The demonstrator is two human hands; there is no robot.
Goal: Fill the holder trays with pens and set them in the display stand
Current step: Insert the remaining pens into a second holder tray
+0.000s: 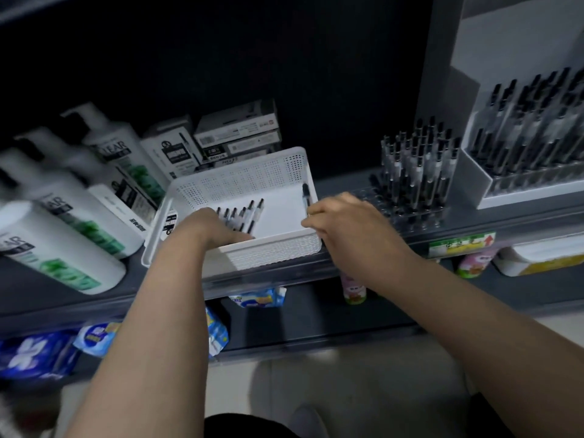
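A white perforated basket [240, 181] sits on the shelf with several black-capped clear pens [249, 214] lying in its left half. My left hand [215, 229] reaches into the basket onto those pens; whether it grips any is hidden. My right hand [344, 222] hovers over the basket's right rim, pinching a single pen [306, 196] that points up and away. To the right stands a clear holder tray [414, 213] about half filled with upright pens. Farther right, the white display stand [505, 188] holds a full tray of pens.
White shampoo bottles [72, 216] lie crowded at the left of the shelf. Pen boxes [237, 134] are stacked behind the basket. The shelf below holds blue packets [38, 352] and small pink bottles [352, 289]. A price tag [461, 245] hangs on the shelf edge.
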